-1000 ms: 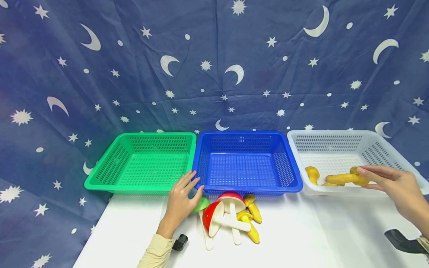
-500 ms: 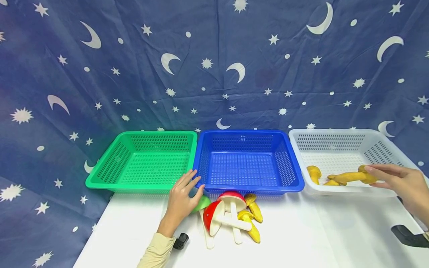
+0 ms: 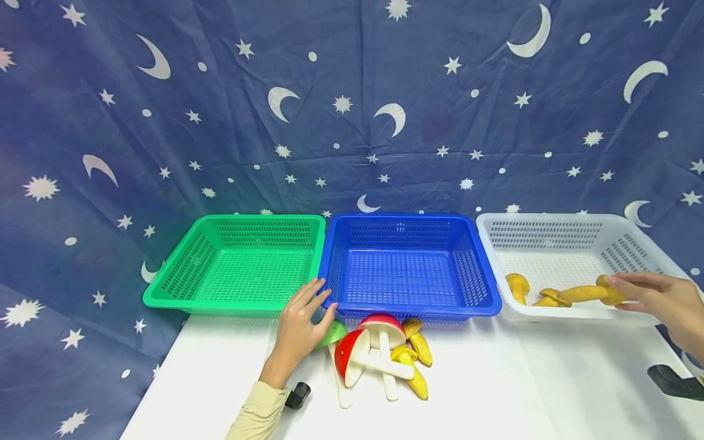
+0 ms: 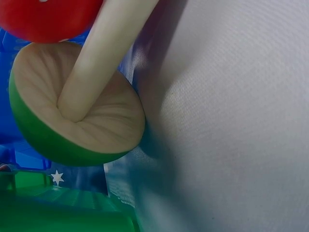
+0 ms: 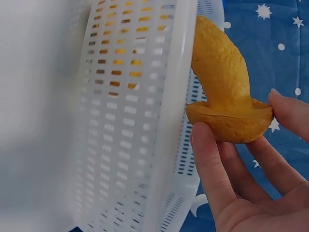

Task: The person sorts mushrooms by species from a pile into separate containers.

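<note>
My right hand (image 3: 668, 305) pinches a toy yellow mushroom (image 5: 219, 72) by its cap, with the fingertips on the cap's edge. In the head view the mushroom's stem points left, low over the front of the white basket (image 3: 544, 221). Two more yellow mushrooms (image 3: 518, 287) lie inside that basket. My left hand (image 3: 299, 321) has loosely spread fingers near the meeting rims of the green basket (image 3: 233, 305) and blue basket (image 3: 407, 310). Beside its thumb is a green-capped mushroom (image 4: 104, 130), partly hidden by the hand in the head view.
Two red-capped mushrooms (image 3: 346, 355) with white stems and two yellow mushrooms (image 3: 418, 348) lie in a pile before the blue basket. The three baskets stand in a row against a blue star-and-moon cloth (image 3: 352, 79). A white cloth (image 3: 473, 385) covers the table.
My right hand has moved a little to the right with the yellow mushroom, which now sits slightly lower over the white basket. The left hand keeps its place.
</note>
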`<state>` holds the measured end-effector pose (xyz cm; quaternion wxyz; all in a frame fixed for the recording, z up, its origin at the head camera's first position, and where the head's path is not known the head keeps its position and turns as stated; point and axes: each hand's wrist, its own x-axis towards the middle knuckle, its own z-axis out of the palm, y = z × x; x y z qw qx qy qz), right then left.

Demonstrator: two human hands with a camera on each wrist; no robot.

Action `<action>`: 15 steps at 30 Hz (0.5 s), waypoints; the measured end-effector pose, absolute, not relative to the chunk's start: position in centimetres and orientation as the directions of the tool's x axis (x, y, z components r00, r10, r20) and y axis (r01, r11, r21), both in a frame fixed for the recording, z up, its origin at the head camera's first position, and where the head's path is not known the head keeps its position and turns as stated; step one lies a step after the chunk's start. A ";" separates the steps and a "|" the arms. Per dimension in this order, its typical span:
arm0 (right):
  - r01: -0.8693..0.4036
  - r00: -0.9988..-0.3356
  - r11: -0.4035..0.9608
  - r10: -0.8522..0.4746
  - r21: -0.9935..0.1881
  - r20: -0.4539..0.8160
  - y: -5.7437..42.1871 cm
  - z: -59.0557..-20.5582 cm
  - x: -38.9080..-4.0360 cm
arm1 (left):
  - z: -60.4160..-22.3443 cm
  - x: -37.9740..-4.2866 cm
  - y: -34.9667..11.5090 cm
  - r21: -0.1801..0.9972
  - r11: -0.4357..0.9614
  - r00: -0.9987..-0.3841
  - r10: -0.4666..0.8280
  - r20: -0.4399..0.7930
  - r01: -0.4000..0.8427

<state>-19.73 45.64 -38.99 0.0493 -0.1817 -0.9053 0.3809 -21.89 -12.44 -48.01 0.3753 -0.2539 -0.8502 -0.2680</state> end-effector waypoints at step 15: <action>0.292 -0.942 0.700 0.327 -0.652 -0.071 46.8 -39.9 -21.4 | -48.0 -21.8 -12.4 0.270 0.720 -0.586 0.229 0.777 0.639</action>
